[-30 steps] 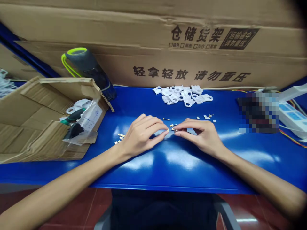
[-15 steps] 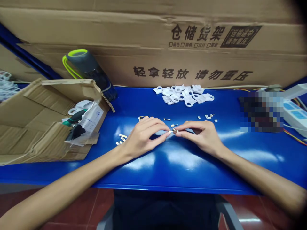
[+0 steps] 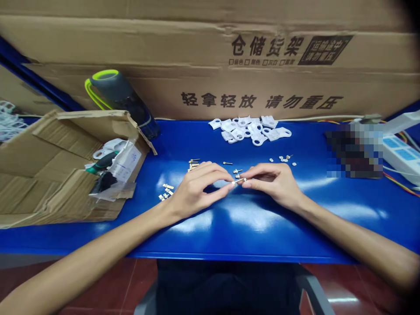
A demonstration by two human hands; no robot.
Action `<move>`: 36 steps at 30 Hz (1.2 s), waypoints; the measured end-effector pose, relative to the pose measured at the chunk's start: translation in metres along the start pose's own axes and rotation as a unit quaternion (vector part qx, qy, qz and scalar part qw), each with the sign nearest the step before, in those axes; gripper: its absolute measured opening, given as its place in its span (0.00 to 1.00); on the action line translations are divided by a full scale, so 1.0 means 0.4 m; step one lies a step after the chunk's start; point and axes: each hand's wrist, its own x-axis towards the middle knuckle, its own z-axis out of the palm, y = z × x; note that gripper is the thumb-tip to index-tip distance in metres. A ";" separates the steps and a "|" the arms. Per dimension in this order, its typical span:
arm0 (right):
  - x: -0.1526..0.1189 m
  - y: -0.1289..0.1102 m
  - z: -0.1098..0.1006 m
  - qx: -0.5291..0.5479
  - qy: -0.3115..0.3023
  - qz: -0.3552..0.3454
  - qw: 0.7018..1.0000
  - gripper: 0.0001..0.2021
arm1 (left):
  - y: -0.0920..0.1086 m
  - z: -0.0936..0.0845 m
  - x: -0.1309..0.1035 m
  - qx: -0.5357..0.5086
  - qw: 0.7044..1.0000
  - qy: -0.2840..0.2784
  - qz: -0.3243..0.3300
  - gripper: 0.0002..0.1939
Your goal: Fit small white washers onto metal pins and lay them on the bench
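Note:
Over the blue tabletop, my left hand (image 3: 205, 183) pinches one end of a thin brass-coloured pin (image 3: 239, 180) between thumb and forefinger. My right hand (image 3: 274, 183) pinches a tiny whitish piece (image 3: 244, 180) at the pin's other end; whether the two are joined is too small to tell. Just beyond the fingertips lie small white-and-metal pieces (image 3: 236, 171). A single brass pin (image 3: 227, 163) rests farther back, and more brass pins (image 3: 193, 165) lie behind my left hand. Small white caps (image 3: 284, 159) are scattered beyond my right hand.
Small metal clips (image 3: 168, 188) lie left of my left wrist. White plastic ring parts (image 3: 246, 129) are piled at the back. An open cardboard box (image 3: 65, 175) stands left, with a dark bottle (image 3: 127, 100) behind it. A power strip (image 3: 402, 148) and wires are right.
The pin between my hands is now more slanted, its right end higher. Both hands keep their pinch and have barely moved. The view has shifted slightly.

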 end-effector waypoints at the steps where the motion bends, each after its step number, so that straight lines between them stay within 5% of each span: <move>1: 0.000 0.001 0.000 0.004 -0.003 -0.001 1.000 0.11 | -0.001 0.000 -0.001 0.006 1.000 0.003 0.007 0.04; 13: -0.003 0.005 -0.003 -0.014 -0.011 -0.008 1.000 0.13 | -0.006 -0.007 -0.012 0.088 0.995 0.013 0.049 0.05; 27: -0.008 -0.013 -0.007 -0.072 0.013 -0.029 0.997 0.13 | -0.002 -0.007 -0.006 0.031 0.999 0.022 -0.033 0.04; 36: -0.012 -0.023 0.008 -0.054 0.007 0.005 0.998 0.17 | -0.015 -0.008 -0.019 0.127 0.990 0.021 0.059 0.06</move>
